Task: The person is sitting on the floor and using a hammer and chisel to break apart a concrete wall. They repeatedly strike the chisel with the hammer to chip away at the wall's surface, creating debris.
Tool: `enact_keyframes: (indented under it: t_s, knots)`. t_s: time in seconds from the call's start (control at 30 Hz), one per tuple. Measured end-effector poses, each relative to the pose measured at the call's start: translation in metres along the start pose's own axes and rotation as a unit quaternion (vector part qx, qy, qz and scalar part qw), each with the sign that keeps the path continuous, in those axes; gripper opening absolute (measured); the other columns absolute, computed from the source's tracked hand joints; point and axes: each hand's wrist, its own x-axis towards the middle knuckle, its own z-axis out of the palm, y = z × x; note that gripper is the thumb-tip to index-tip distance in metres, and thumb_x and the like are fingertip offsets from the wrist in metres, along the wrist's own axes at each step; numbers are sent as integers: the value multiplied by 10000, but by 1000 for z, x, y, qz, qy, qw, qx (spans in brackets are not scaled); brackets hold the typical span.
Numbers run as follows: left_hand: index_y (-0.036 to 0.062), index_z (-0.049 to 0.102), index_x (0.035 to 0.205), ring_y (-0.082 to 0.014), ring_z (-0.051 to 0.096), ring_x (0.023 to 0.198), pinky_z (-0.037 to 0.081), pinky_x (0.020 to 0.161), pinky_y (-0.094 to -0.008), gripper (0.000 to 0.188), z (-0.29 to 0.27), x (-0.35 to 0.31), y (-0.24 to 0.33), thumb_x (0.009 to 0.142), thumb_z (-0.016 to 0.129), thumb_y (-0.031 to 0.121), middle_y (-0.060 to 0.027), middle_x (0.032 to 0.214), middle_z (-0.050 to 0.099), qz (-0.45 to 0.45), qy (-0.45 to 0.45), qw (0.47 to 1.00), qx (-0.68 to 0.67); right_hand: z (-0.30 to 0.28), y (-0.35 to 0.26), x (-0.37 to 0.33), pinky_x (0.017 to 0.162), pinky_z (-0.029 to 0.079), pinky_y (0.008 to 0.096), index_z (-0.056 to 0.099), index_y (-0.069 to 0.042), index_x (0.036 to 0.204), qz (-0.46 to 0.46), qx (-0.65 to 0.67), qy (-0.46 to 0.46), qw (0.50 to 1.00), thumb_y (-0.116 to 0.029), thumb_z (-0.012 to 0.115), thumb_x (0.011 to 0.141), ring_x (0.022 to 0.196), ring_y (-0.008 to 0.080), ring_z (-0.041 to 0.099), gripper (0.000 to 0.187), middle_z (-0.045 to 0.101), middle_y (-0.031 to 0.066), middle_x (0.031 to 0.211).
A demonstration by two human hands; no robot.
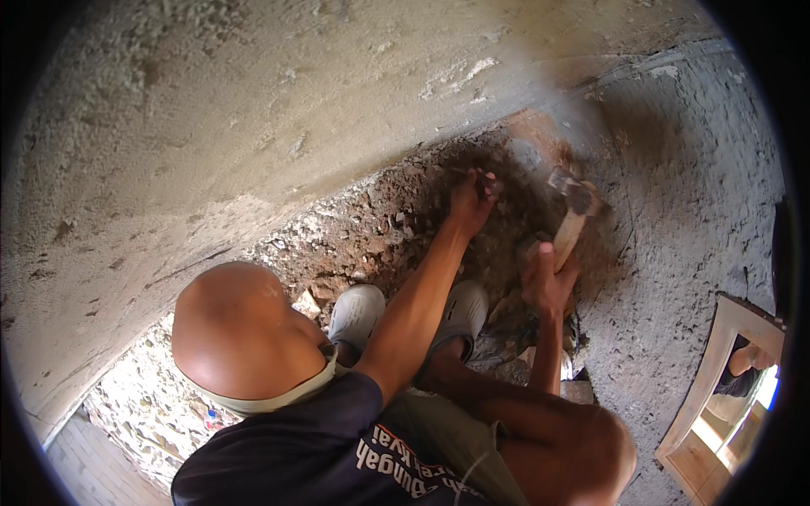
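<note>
1. Wooden-handled hammer (569, 234): gripped in the right hand (550, 285), fingers wrapped around the lower handle; dark metal head tilted up and away from the person, near the wall corner.
2. Left hand (472, 205): arm outstretched, fingers curled, low over the rubble (354, 240). Something dark shows at the fingertips; shadow and blur hide it, so cannot tell whether it is held.
3. Hammer head is to the right of the left hand, apart from it. Reddish patch (540, 133) of wall surface just beyond the head.
4. Plastered wall (211, 126) on the left, rough grey wall (675, 211) on the right; rubble along their foot.
5. Person squatting; grey perforated clogs (357, 310) on the rubble, either side of the left forearm.
6. Wood-framed panel (696, 396) at lower right.
</note>
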Motion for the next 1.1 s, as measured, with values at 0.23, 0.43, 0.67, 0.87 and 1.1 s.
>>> enact_keyframes:
  t_s: [0.23,0.43,0.67,0.87,1.1]
  knots:
    - [95,586,994,-180,520,684,449,616,-331,328,7,15,12,1098,385,332,-91,937,643,-4,-143,988,-63,9,-2,19,456,351,223,571,-25,1027,-181,169,55,967,-399,637,981,494,58,485,383,517,-27,639]
    - [76,602,1013,-180,551,714,465,624,-330,336,13,11,15,1083,416,347,-75,939,638,16,-24,999,-44,51,21,35,614,437,297,615,-42,1036,-119,-132,19,984,-390,627,992,685,127,577,351,572,6,729]
    - [20,601,1035,-214,568,737,476,665,-350,309,4,29,23,1054,495,309,-107,855,605,15,-87,990,-107,23,-35,38,465,425,281,553,-89,783,-178,182,37,966,-324,546,1036,492,96,502,346,539,15,613]
    - [58,644,996,-200,594,752,485,631,-348,336,1,37,33,1050,504,359,-74,848,640,-20,-85,990,-107,55,-9,55,569,436,321,624,8,913,-135,-86,-12,987,-289,623,1004,645,121,523,310,585,10,730]
    - [47,640,988,-222,592,730,466,645,-355,349,12,34,40,1058,484,352,-106,900,646,5,-98,991,-89,23,-26,48,502,457,316,621,-30,873,-123,1,-6,992,-363,648,983,554,149,577,351,592,45,648]
